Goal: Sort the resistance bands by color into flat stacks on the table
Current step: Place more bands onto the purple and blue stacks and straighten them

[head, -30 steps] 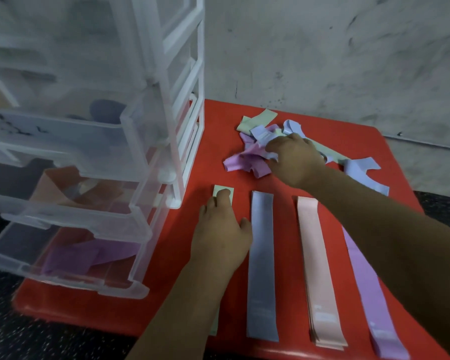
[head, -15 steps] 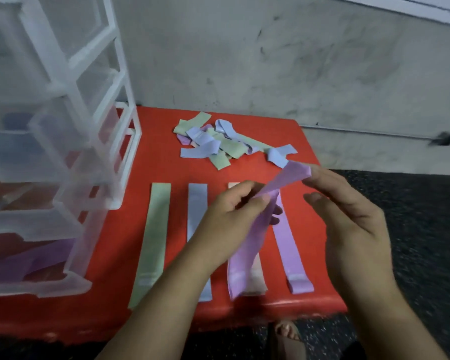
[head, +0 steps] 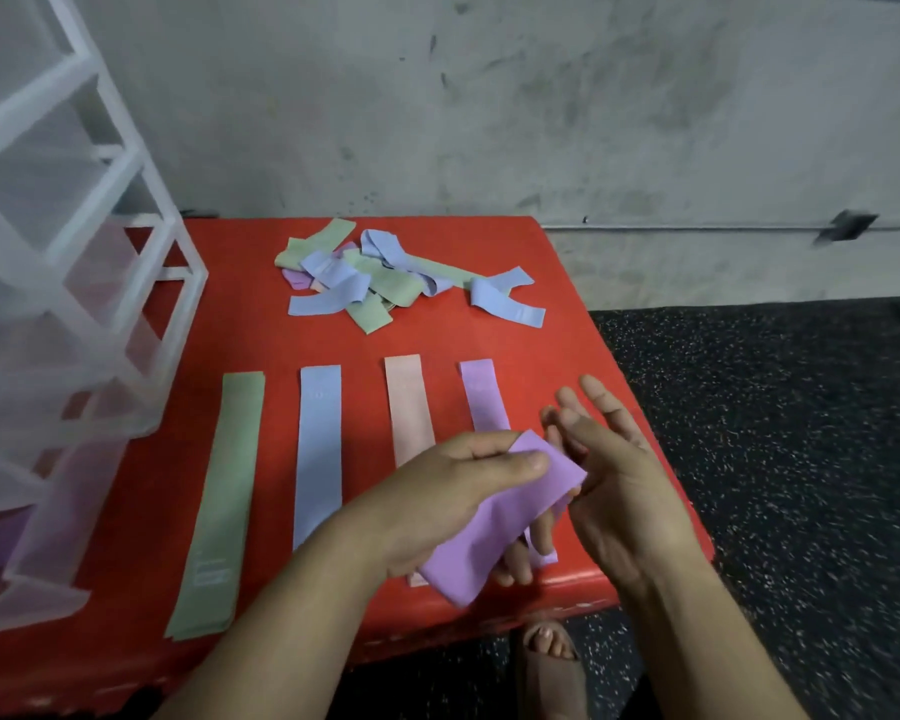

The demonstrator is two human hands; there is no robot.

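On the red table (head: pixel 567 350) lie flat stacks side by side: green (head: pixel 224 501), blue (head: pixel 318 449), pink (head: pixel 409 407) and purple (head: pixel 481 397). A loose pile of green, blue and purple bands (head: pixel 380 278) sits at the far side. My left hand (head: pixel 453 496) grips a purple band (head: pixel 500 522) above the near right of the table, over the pink and purple stacks. My right hand (head: pixel 609 475) is spread flat against the band's right edge, fingers extended.
A clear plastic drawer unit (head: pixel 58 356) stands on the table's left part, with bands visible in its lower drawers. A grey wall rises behind the table. Dark speckled floor lies to the right, and a sandalled foot (head: pixel 546 662) shows below the table's near edge.
A second ago my right hand was in the loose pile and my left lay on the green stack. A purple band was lifted out; now my left hand holds it while my right flattens it.
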